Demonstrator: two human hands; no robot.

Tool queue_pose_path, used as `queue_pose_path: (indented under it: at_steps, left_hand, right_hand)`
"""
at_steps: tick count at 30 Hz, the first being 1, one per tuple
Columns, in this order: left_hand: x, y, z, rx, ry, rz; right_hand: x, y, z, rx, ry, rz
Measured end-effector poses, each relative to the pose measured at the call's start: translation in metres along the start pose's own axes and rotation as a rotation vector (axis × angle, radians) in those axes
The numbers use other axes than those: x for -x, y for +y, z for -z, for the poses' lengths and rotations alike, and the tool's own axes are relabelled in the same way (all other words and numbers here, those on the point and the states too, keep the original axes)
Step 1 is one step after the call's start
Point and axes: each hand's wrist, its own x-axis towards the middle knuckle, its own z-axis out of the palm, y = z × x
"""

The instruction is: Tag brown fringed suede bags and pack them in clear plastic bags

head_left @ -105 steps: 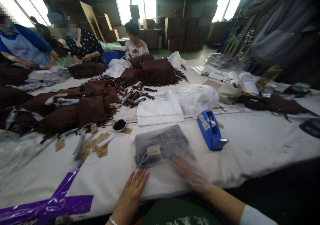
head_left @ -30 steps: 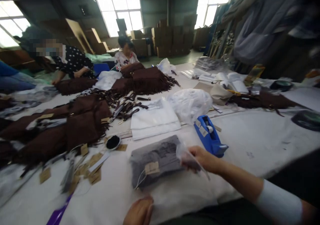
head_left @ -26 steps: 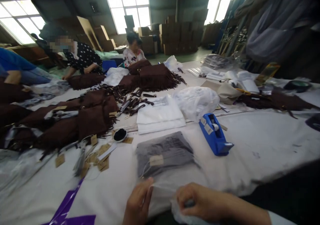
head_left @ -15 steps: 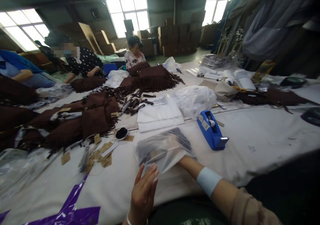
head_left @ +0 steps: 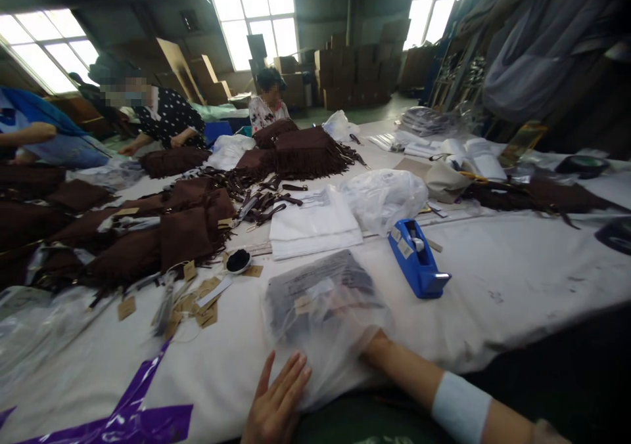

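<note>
A translucent plastic bag [head_left: 315, 358] lies on the table in front of me, with a dark folded bag [head_left: 315, 280] inside it. Through the film a small tan tag shows on the dark bag. My right hand [head_left: 352, 322] is inside the plastic bag, blurred by the film, so its fingers are hard to make out. My left hand [head_left: 280, 395] is open, fingers stretched out, at the plastic bag's near left edge. Just right of the plastic bag stands a blue tape dispenser [head_left: 418, 260].
Folded white plastic bags [head_left: 315, 227] lie behind. Brown fringed bags [head_left: 192, 227] are piled at left, near tan tags [head_left: 204, 306] and a small dish [head_left: 238, 261]. Purple tape [head_left: 123, 408] sticks to the front left. Two co-workers [head_left: 170, 119] are across the table, another person at far left.
My right arm has drawn back toward me and to the right, the hand still within the plastic bag. The bag lies more spread toward me. My left hand has lowered slightly.
</note>
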Motion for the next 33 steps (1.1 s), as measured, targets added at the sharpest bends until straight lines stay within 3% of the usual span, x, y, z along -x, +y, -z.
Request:
queue_pose_path:
  at_steps: [3, 6, 9, 13, 16, 20, 23, 25, 29, 31, 33]
  left_hand:
    - [0.015, -0.004, 0.001, -0.04, -0.084, 0.133]
    - [0.03, -0.013, -0.002, -0.095, -0.242, 0.127]
    - [0.034, -0.019, -0.007, -0.104, -0.389, 0.103]
    - [0.022, -0.019, -0.006, -0.047, -0.483, 0.119]
    - [0.012, -0.017, -0.001, -0.011, -0.589, 0.144]
    - [0.007, -0.021, 0.012, 0.122, -0.762, 0.251]
    - [0.006, -0.029, 0.026, 0.266, -0.858, 0.328]
    - [0.007, -0.037, 0.033, 0.347, -0.874, 0.365]
    - [0.015, -0.045, 0.036, 0.447, -0.806, 0.411]
    - [0.022, -0.045, 0.034, 0.51, -0.735, 0.417]
    - [0.031, -0.042, 0.029, 0.579, -0.596, 0.449]
  right_hand:
    - [0.04, 0.026, -0.005, 0.143, -0.139, -0.035]
    - [0.096, 0.047, 0.004, 0.205, -0.23, -0.079]
    - [0.123, 0.033, 0.034, 0.198, -0.283, -0.055]
    - [0.092, -0.019, 0.077, 0.102, -0.326, 0.097]
    - [0.049, -0.026, 0.087, -0.039, -0.307, 0.255]
    - [0.026, 0.031, 0.082, -0.08, -0.338, 0.28]
    - [0.034, 0.072, 0.092, -0.085, -0.365, 0.232]
    - [0.043, 0.081, 0.105, -0.076, -0.413, 0.193]
    - [0.057, 0.082, 0.111, -0.045, -0.477, 0.123]
    - [0.064, 0.097, 0.092, -0.023, -0.429, 0.066]
    - [0.062, 0.125, 0.059, -0.012, -0.261, 0.046]
